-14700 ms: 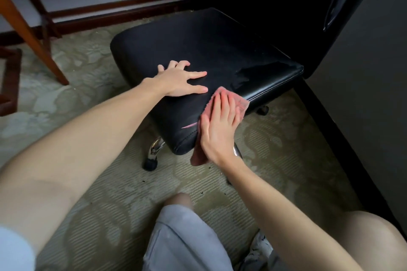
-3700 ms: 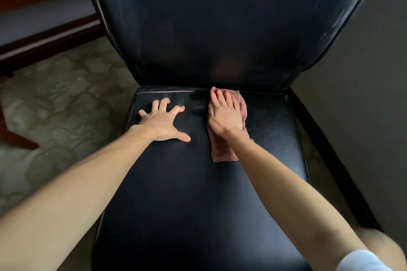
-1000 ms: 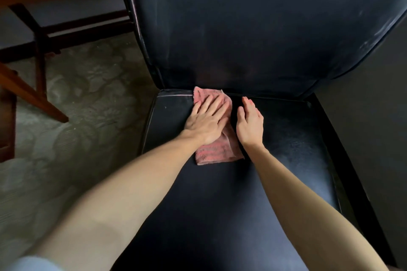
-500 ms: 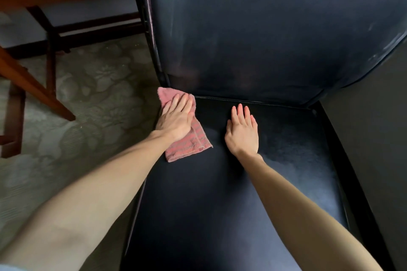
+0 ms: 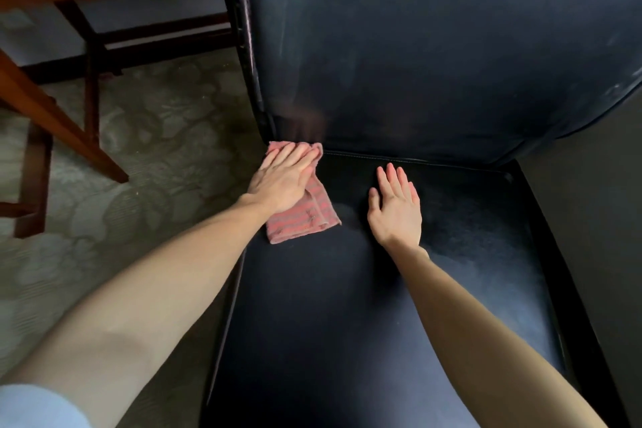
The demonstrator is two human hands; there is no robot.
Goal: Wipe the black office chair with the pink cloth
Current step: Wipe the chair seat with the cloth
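Pink stripes on black
Your cloth (image 5: 303, 220) is pink, faintly striped; the chair (image 5: 347, 330) black; the carpet (image 5: 166, 149) pale grey-green, floral

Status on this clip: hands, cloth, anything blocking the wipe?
Left hand flat on pink cloth, rear left corner of black office chair seat, at the backrest. Right hand open, flat on bare seat beside it. Nothing visible in the way.

Black office chair seat (image 5: 347, 340), pink cloth (image 5: 305, 219) at its rear left corner under flat left hand (image 5: 281, 181), right hand (image 5: 396, 208) flat at seat's mid-rear
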